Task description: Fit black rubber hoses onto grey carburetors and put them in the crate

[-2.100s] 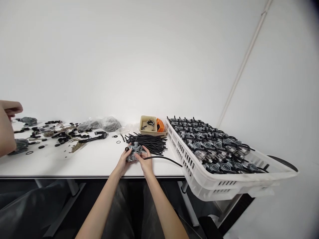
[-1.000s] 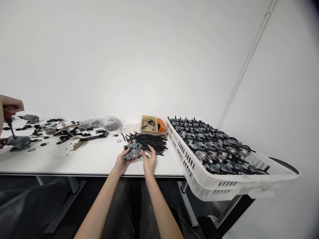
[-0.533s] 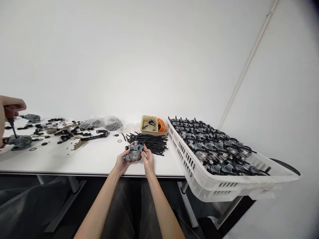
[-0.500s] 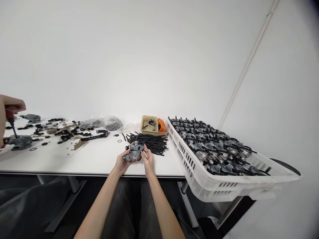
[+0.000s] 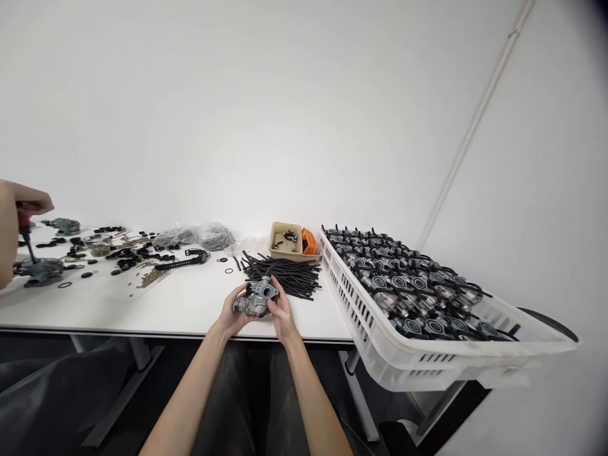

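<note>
A grey metal carburetor (image 5: pixel 256 297) is held between my two hands above the table's front edge, its round bore turned up and to the right. My left hand (image 5: pixel 232 313) wraps its left side and underside. From the right, my right hand (image 5: pixel 282 310) grips it, thumb near the flange and fingers behind. A pile of short black rubber hoses (image 5: pixel 289 275) lies just beyond. Parts of the carburetor's underside are covered by my fingers.
At right stands a white crate (image 5: pixel 380 342) of carburetors with black hoses. Behind the hoses are a beige tray (image 5: pixel 285 237) and an orange basket (image 5: pixel 308 240). A watch (image 5: pixel 183 259), bags and small parts lie left. A co-worker's hand (image 5: pixel 35 201) holds a red-handled screwdriver on another carburetor (image 5: pixel 42 272).
The carburetor has been tilted in my hands, so its bore and flange face more upward and rightward. Both hands still hold it. The co-worker's hand has shifted slightly.
</note>
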`<state>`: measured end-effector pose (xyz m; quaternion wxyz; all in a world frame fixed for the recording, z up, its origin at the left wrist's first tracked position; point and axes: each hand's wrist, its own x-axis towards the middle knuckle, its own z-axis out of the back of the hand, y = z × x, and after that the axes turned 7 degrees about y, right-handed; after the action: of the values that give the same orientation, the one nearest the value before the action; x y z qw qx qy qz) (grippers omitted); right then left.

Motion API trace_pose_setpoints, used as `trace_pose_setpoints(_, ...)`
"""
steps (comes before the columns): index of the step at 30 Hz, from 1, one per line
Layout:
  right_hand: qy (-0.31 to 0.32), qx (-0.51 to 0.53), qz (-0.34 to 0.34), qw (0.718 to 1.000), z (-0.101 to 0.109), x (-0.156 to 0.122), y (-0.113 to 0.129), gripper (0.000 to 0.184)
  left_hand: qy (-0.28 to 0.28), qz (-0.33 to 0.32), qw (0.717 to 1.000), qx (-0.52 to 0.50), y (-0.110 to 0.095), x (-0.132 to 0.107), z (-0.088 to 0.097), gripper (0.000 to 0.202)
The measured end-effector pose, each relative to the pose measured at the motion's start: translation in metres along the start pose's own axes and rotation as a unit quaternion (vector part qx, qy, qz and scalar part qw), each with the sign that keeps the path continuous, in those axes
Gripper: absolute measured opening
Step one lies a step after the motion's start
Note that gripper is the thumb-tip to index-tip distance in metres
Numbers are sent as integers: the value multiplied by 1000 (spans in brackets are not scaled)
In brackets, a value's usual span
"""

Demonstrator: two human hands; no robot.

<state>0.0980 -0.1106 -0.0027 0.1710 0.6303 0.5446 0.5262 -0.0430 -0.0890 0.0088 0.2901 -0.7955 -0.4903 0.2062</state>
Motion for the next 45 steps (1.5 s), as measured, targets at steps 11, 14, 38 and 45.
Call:
trace_pose_setpoints(11,16,-15,-10,1000,1,-2,-1,71,44,38,998,15,0,1,7,37)
trace_pose_setpoints(14,24,-13,-10,1000,2,-2,-1,77,56,46,997,9,0,3,11,37)
trace_pose_setpoints(38,18,-4,26,999,3,-1,-2,77,14,35,999,7,1,-1,6,22)
trace_pose_setpoints(45,-53,3,18,998,6,3,-7,67,-20,-1,1000,1,1,1,2,16)
